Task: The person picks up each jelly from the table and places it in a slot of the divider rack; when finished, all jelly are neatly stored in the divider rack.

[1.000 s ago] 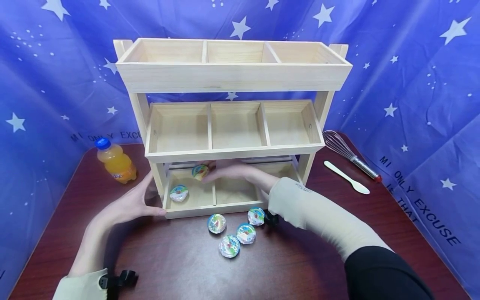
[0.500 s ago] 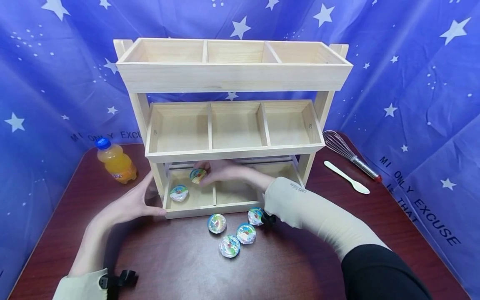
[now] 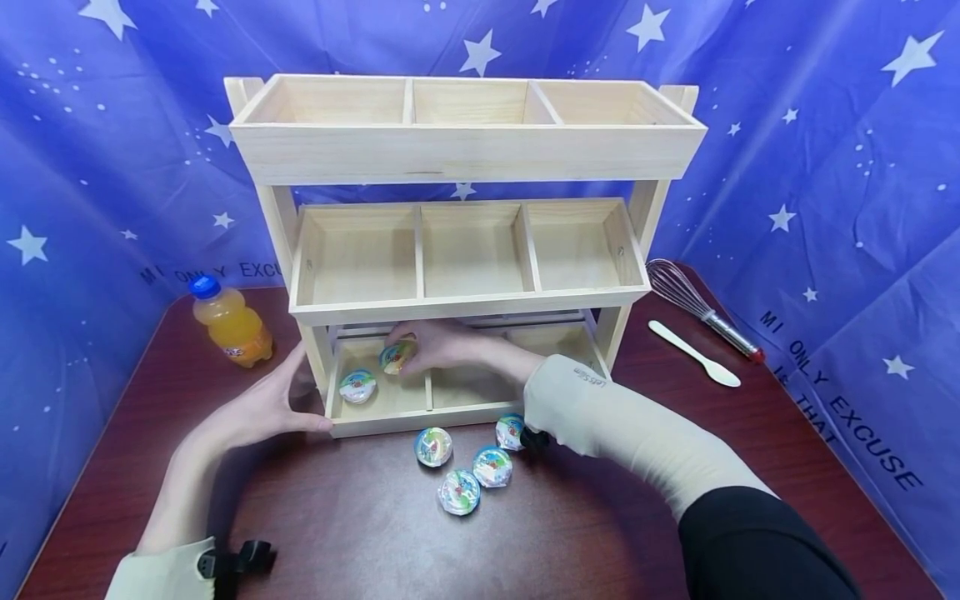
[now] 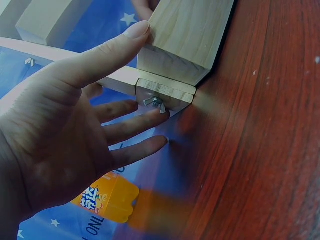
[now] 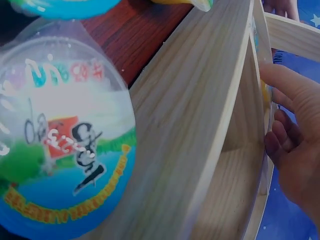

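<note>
In the head view, my right hand (image 3: pixel 442 343) pinches a small jelly cup (image 3: pixel 392 357) with a printed foil lid, in the left compartment of the bottom tray (image 3: pixel 405 425). Whether that cup touches the tray floor I cannot tell. Another jelly cup (image 3: pixel 357 386) lies just left of it. My left hand (image 3: pixel 258 408) is at the tray's left end, thumb touching the front corner. The left wrist view shows the left hand's fingers (image 4: pixel 132 125) spread beside a wing nut (image 4: pixel 156 103). In the right wrist view, the right hand (image 5: pixel 302 120) mostly hides its cup.
Several jelly cups (image 3: pixel 459 492) lie on the table before the three-tier wooden rack (image 3: pixel 468 154). An orange drink bottle (image 3: pixel 234 325) stands at left. A whisk (image 3: pixel 705 312) and a pale spoon (image 3: pixel 693 354) lie at right. A blue star-patterned curtain (image 3: pixel 810 208) hangs around.
My right hand has shifted slightly left with the jelly cup, which is now a little lower, nearer the cup in the compartment. The left hand has stayed in place.
</note>
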`<move>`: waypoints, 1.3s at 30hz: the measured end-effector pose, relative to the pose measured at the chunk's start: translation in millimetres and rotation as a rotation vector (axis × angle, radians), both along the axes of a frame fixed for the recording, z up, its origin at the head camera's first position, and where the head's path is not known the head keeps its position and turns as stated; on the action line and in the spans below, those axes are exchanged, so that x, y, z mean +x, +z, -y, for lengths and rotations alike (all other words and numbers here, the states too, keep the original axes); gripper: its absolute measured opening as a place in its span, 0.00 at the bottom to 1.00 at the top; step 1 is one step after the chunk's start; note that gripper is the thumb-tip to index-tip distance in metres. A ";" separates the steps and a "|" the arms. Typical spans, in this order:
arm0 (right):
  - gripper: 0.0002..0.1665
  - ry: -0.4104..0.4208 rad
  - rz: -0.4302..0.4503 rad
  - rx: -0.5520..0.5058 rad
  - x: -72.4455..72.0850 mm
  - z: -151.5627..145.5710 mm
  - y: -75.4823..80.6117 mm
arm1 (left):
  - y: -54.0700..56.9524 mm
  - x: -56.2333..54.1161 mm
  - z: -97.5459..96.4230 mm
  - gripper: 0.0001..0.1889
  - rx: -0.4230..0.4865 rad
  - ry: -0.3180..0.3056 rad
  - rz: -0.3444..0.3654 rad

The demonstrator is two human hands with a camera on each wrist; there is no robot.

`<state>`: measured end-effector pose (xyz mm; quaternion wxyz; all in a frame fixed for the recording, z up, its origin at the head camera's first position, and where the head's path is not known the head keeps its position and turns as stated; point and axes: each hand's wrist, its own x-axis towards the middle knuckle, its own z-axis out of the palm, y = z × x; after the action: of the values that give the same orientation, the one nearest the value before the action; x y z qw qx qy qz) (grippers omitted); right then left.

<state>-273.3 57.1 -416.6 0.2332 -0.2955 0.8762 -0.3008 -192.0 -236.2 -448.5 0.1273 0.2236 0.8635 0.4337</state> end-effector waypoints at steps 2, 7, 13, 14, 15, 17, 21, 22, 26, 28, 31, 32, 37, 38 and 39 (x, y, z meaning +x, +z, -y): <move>0.36 0.001 -0.023 0.028 -0.4 1.0 -0.6 | 0.8 -0.1 -0.3 0.70 0.005 -0.002 0.002; 0.34 0.048 -0.115 0.092 -1.0 3.6 -1.1 | 1.6 0.1 -0.2 0.70 0.005 -0.002 -0.002; 0.31 0.111 -0.218 0.137 -0.9 6.1 -3.6 | 0.9 0.8 0.5 0.71 0.007 -0.004 -0.006; 0.30 0.116 -0.228 0.141 -0.9 6.3 -4.0 | 0.8 1.0 0.5 0.71 0.009 -0.003 -0.003; 0.30 0.120 -0.235 0.143 -0.9 6.5 -4.3 | 0.9 1.1 0.5 0.71 0.012 -0.004 -0.002; 0.29 0.124 -0.248 0.152 -1.1 6.7 -4.8 | 0.8 1.2 0.5 0.70 0.016 -0.004 0.004; 0.30 0.126 -0.256 0.155 -1.6 6.7 -5.3 | 1.0 1.1 0.6 0.70 0.022 -0.004 0.008; 0.30 0.127 -0.257 0.154 -1.8 6.7 -5.4 | 1.0 1.1 0.6 0.70 0.023 -0.004 0.008; 0.32 0.135 -0.246 0.142 -2.2 6.2 -5.8 | 0.7 1.0 0.7 0.70 0.019 -0.005 0.010; 0.34 0.136 -0.237 0.136 -2.1 5.1 -5.4 | 0.7 0.7 0.5 0.70 0.018 -0.006 0.013; 0.37 0.122 -0.212 0.125 -1.6 3.4 -4.7 | 0.8 0.5 0.5 0.70 0.017 -0.006 0.010; 0.38 0.113 -0.196 0.114 -1.1 2.8 -4.1 | 0.9 0.4 0.5 0.70 0.016 -0.005 0.009; 0.42 0.063 -0.037 -0.004 1.9 -1.3 -1.6 | 1.1 0.8 1.0 0.70 0.010 0.000 0.004; 0.43 0.050 0.003 -0.031 2.7 -2.7 -0.7 | 1.2 0.7 0.9 0.70 0.008 0.003 0.006; 0.43 0.039 0.032 -0.053 3.1 -4.4 -0.3 | 1.3 0.5 0.8 0.70 0.006 0.003 0.006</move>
<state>-270.2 61.5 -417.0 0.2453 -0.3139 0.8580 -0.3241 -191.4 -237.0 -447.2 0.1286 0.2213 0.8621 0.4372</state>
